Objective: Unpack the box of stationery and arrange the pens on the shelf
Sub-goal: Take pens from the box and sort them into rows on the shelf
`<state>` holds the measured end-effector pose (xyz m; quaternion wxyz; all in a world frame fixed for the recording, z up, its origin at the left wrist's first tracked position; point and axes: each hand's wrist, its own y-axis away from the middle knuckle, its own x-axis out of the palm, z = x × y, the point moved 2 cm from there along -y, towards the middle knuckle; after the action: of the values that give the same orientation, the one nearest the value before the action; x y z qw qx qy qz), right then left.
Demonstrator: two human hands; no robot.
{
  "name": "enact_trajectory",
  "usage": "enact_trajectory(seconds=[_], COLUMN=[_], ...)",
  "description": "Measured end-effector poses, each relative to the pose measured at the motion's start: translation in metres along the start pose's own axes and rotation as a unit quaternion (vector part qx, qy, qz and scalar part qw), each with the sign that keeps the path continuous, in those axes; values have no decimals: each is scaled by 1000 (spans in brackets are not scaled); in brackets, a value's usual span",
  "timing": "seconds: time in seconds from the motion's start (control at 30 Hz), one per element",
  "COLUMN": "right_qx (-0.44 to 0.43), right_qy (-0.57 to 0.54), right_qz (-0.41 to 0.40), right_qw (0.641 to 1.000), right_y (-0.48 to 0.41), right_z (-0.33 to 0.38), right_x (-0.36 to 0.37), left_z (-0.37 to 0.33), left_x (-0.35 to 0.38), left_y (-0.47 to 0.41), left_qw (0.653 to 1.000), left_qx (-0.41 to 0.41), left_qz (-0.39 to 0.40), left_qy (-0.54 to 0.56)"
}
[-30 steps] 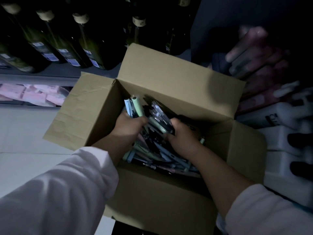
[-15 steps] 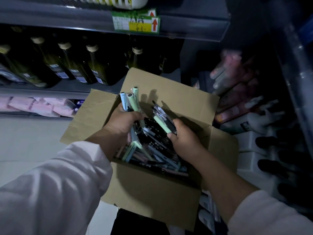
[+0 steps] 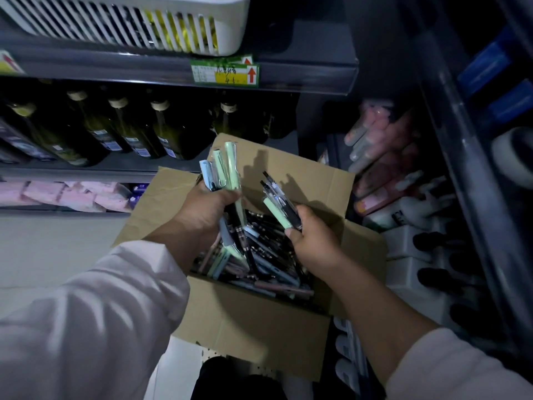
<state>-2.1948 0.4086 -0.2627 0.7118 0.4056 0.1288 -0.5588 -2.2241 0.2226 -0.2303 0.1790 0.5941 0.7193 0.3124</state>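
An open cardboard box sits below me, filled with several packaged pens in green, blue, pink and black. My left hand is closed around a bunch of pens, pale green and light blue, that stick up above the box. My right hand grips a second bunch of pens, green and black, tilted up to the left over the box. Both sleeves are white.
A grey shelf edge with a price label runs above, carrying a white slatted basket. Dark green bottles stand on the shelf under it. Pink packets lie lower left. Pink and white bottles crowd the right.
Both hands have lifted their bunches of pens up out of the box. My view has tilted upward, bringing the upper shelf and basket into sight.
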Motion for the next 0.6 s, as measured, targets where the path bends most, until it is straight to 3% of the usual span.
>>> enact_trajectory(seconds=[0.23,0.6], right_qx=[59,19], right_qy=[-139,-240], right_qz=[-1,17], right_qw=[989,970], right_y=[16,92], right_z=[14,62], right_x=[-20,-73], left_z=[-19,-47], left_x=[10,37], left_y=[30,113], left_qw=[999,999], left_qx=[-23,-14], left_qz=[-12,-10], left_qy=[36,28])
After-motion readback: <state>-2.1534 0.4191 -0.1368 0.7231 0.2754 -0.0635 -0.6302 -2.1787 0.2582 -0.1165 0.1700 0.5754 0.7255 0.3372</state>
